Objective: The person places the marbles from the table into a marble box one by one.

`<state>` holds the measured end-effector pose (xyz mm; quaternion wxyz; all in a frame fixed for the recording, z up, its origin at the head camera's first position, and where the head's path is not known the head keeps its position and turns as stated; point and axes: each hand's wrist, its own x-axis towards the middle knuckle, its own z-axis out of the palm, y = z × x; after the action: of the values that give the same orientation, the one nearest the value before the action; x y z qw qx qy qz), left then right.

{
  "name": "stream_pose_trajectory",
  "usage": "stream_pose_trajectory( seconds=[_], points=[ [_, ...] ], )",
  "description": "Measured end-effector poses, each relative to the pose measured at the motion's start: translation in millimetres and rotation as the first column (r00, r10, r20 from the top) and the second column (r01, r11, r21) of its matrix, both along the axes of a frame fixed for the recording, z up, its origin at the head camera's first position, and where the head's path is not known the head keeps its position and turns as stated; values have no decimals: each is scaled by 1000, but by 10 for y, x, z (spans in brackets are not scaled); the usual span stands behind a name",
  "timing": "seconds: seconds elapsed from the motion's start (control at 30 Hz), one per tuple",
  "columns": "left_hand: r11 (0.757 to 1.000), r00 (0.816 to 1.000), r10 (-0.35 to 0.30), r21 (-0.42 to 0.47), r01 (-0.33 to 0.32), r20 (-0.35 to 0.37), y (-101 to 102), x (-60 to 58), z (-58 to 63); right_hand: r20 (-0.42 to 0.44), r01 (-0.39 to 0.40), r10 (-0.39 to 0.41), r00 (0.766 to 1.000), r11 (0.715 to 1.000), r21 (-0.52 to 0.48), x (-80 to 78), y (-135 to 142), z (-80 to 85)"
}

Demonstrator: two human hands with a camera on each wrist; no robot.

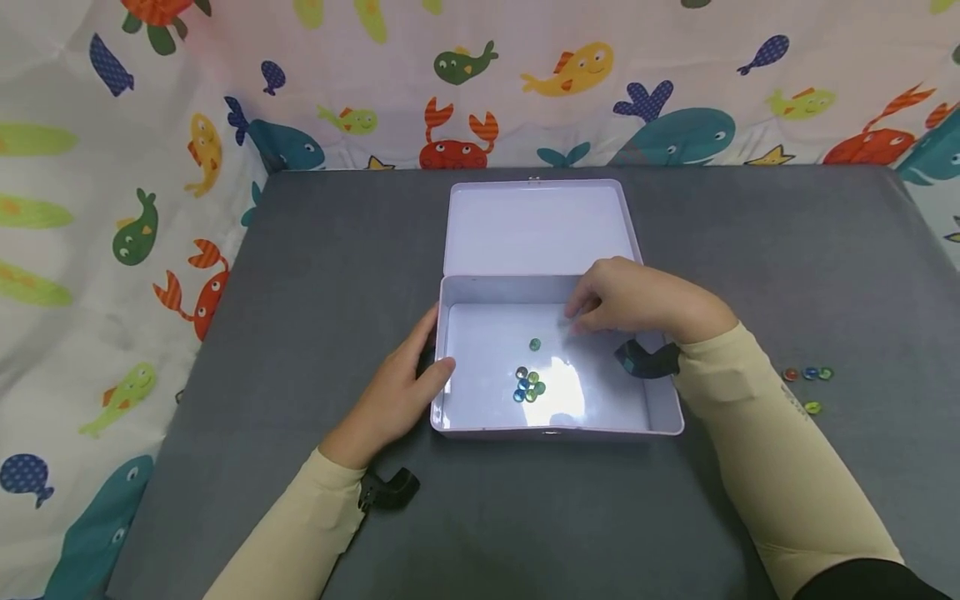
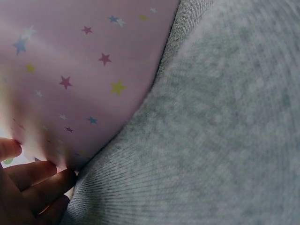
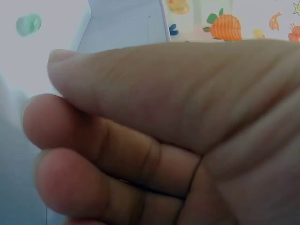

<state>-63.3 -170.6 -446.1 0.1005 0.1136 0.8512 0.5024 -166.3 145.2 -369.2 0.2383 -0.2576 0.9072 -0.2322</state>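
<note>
A shallow pale lavender tin box (image 1: 487, 423) stands with its lid (image 1: 536, 225) folded back in the head view. My left hand (image 1: 393, 396) grips its left wall, thumb over the rim and fingers along the outside. Those fingers (image 2: 40, 185) touch the star-printed outer side (image 2: 89, 70) in the left wrist view. Over the box's right half, my right hand (image 1: 630, 300) has curled fingers, thumb close to them (image 3: 140, 131); I cannot tell whether they pinch anything. One green glass gem (image 1: 535, 344) lies left of that hand. Several blue and green gems (image 1: 531, 395) cluster nearer the front.
To the right of the box, a red gem (image 1: 791, 375), a blue gem (image 1: 810, 373) and green gems (image 1: 812, 408) lie on the grey table (image 1: 352, 242). A sea-animal curtain (image 1: 390, 75) hangs behind the table and along its left side.
</note>
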Motion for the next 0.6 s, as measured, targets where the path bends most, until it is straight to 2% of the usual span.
stream_pose_trajectory(
  seconds=[0.6],
  points=[
    [1000,1000,7,-10,-7,-8,-6,6,-37,-18,-15,15,1000,1000,-7,13,-7,-2]
  ],
)
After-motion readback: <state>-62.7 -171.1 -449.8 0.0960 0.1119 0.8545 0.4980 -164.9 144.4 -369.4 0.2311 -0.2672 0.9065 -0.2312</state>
